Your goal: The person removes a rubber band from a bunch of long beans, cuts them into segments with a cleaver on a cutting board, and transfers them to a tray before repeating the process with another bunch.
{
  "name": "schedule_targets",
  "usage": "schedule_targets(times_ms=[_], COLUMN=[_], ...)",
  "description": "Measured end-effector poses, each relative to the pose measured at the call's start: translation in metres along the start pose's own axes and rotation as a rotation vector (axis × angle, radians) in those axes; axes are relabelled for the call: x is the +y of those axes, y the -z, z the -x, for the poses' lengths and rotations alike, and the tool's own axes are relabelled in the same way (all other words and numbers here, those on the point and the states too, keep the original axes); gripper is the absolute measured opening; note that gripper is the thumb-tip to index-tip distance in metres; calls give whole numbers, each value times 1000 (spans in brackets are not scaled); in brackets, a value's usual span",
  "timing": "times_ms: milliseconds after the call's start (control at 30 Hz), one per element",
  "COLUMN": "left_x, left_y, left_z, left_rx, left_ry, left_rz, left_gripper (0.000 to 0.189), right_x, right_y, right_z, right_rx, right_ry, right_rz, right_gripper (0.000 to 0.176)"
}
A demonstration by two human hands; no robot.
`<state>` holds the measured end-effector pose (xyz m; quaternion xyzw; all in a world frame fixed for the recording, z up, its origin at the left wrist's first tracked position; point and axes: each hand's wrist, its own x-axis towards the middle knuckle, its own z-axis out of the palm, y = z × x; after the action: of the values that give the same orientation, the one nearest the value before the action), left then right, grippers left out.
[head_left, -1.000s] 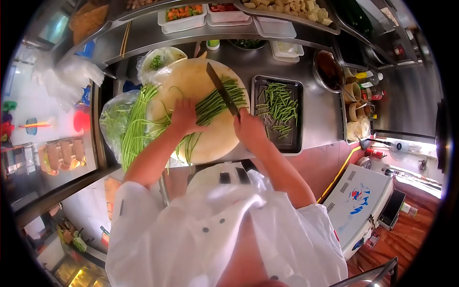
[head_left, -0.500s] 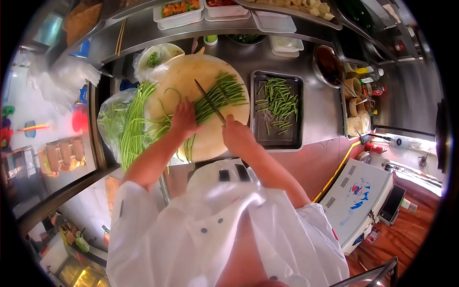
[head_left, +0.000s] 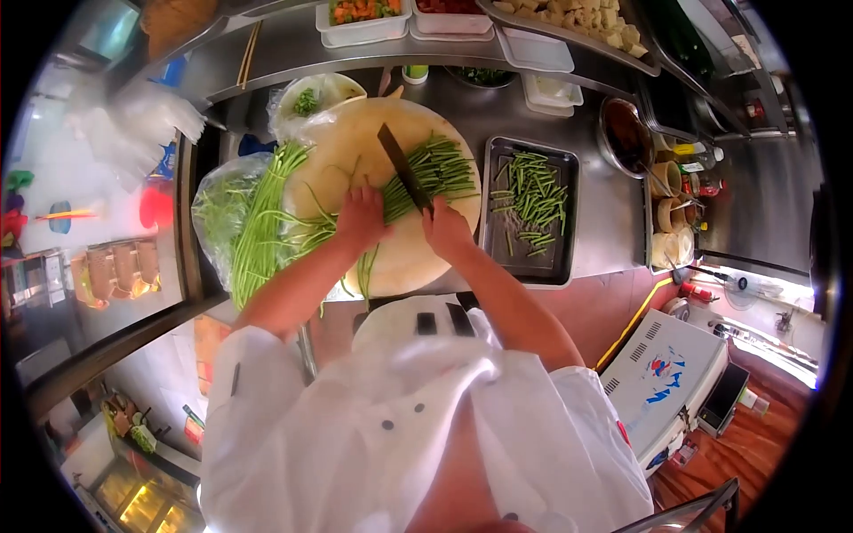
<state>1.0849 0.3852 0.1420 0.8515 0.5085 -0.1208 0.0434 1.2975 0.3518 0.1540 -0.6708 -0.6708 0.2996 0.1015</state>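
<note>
My right hand (head_left: pixel 449 231) is wrapped round the handle of a cleaver (head_left: pixel 404 167). Its dark blade slants across a bundle of long green beans on a round cutting board (head_left: pixel 418 258), with the broad side showing. Just left of the blade, my left hand (head_left: pixel 362 218) is closed over the bundle, fingers curled and partly hidden. Cut beans (head_left: pixel 444 169) lie side by side to the right of the blade. Uncut long beans (head_left: pixel 267 231) trail off the board's left side, beside and partly over a clear plastic bag (head_left: pixel 213 200).
A dark tray (head_left: pixel 569 258) of short bean pieces stands right of the board. Behind the board is a plastic-covered bowl (head_left: pixel 342 86) with chopped greens. A pot of dark sauce (head_left: pixel 622 129) sits back right. Above runs a steel shelf (head_left: pixel 293 62) with food containers.
The cleaver has tilted, so its broad side shows where only a thin edge was visible. My left hand still rests on the beans. The whole view has shifted slightly.
</note>
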Motion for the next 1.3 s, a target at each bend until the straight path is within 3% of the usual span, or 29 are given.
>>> schedule_targets(times_ms=[200, 367, 567, 700, 833, 1100, 1167, 1200, 1267, 1300], left_x=[0, -18, -40, -19, -1, 4, 1, -3, -18, -24], left_y=[7, 2, 19, 2, 2, 0, 12, 7, -3, -4], left_z=[8, 25, 42, 43, 42, 38, 47, 47, 47, 48], left_rx=[-86, 132, -122, -147, -180, -240, 4, 3, 172, 171], left_ry=[188, 114, 113, 150, 191, 321, 293, 294, 293, 298], left_rz=[179, 411, 168, 45, 64, 175, 359, 359, 594, 593], left_gripper=[93, 126, 139, 143, 141, 138, 112, 112, 78, 78], right_x=[-24, -32, -25, -25, -39, -56, -54, -52, -46, -41], right_y=[33, 59, 63, 62, 63, 65, 64, 65, 66, 67], right_z=[27, 57, 84, 94, 98, 101, 101, 101, 99, 98], right_rx=[158, 116, 51, -30, -158, -213, -209, -167, -129, -113], right_ry=[13, 3, -95, -62, -97, -30, -31, -48, -61, -97], right_rz=[-122, -208, -265, -160, -72, 1, -15, -28, -42, -67], right_gripper=[24, 23, 24, 23, 25, 24, 24, 24, 24, 25])
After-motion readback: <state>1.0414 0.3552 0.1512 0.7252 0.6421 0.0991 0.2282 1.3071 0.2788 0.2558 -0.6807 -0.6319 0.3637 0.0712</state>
